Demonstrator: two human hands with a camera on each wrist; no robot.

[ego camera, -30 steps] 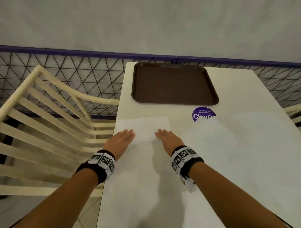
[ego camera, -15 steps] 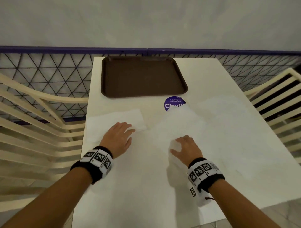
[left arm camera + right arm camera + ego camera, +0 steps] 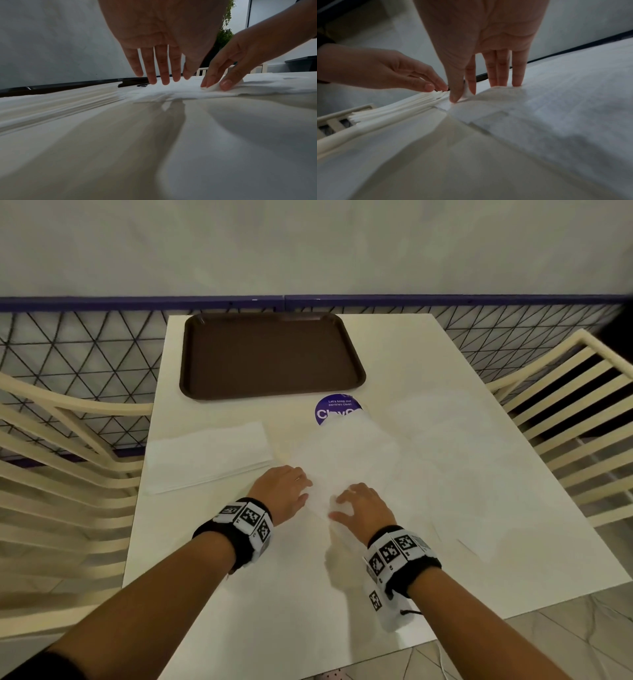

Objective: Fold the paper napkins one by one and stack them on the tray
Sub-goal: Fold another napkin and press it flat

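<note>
Lying mid-frame, the thin white unfolded paper napkin (image 3: pixel 346 453) stretches up toward the dark brown plastic tray (image 3: pixel 270 354) at upper centre, its near corner under both hands. Right hand (image 3: pixel 363 505) pinches that corner between thumb and forefinger; left hand (image 3: pixel 281 491) hovers just beside, fingers straight, holding nothing

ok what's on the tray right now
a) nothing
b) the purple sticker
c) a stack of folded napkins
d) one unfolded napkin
a, the brown tray shows only its bare surface in the head view; the napkin stack lies on the table nearer the person, and the right hand pinches a loose napkin off the tray.
</note>
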